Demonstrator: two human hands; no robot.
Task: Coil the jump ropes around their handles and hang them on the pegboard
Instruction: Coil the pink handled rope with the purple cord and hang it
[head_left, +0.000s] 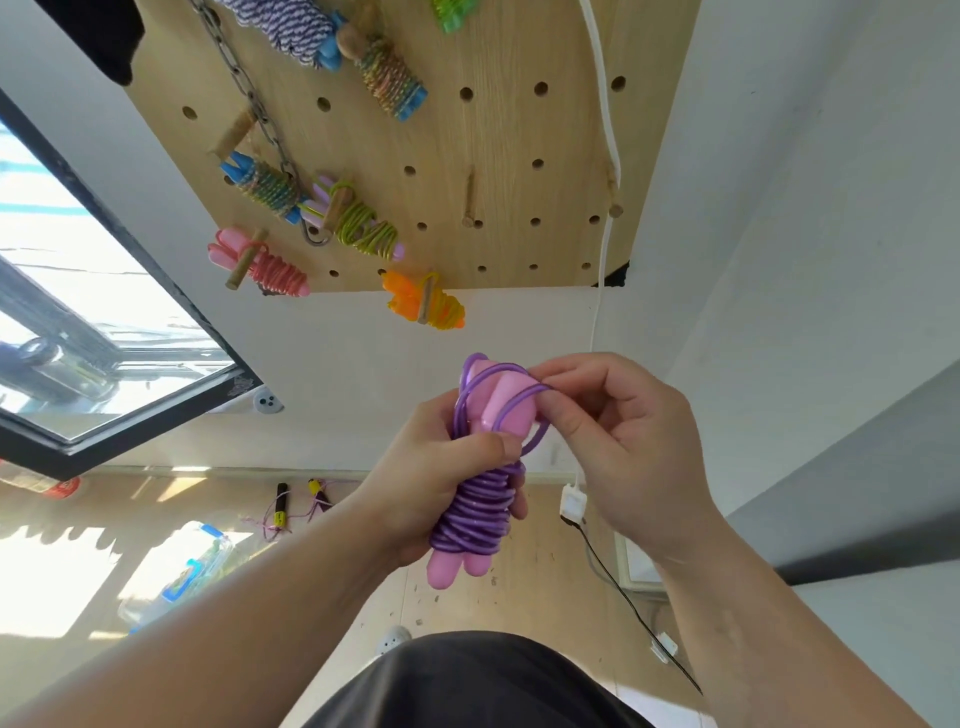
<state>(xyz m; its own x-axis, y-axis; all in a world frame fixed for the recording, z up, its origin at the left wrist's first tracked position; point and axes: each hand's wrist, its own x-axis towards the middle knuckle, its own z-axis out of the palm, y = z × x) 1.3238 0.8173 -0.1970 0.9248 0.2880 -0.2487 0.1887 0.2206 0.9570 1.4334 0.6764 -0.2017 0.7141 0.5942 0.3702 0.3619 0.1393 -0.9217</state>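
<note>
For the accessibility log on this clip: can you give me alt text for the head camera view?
A person's left hand grips a purple jump rope coiled round its pink handles, while the right hand pinches the rope at the top. Behind, several coiled ropes hang on a wooden pegboard.

No readable text, label or number anywhere.

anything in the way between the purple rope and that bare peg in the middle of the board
Nothing visible blocks it. The purple rope, held in the left hand and right hand, sits below the pegboard; the bare peg is open, with the orange rope hanging just left of the path.
</note>
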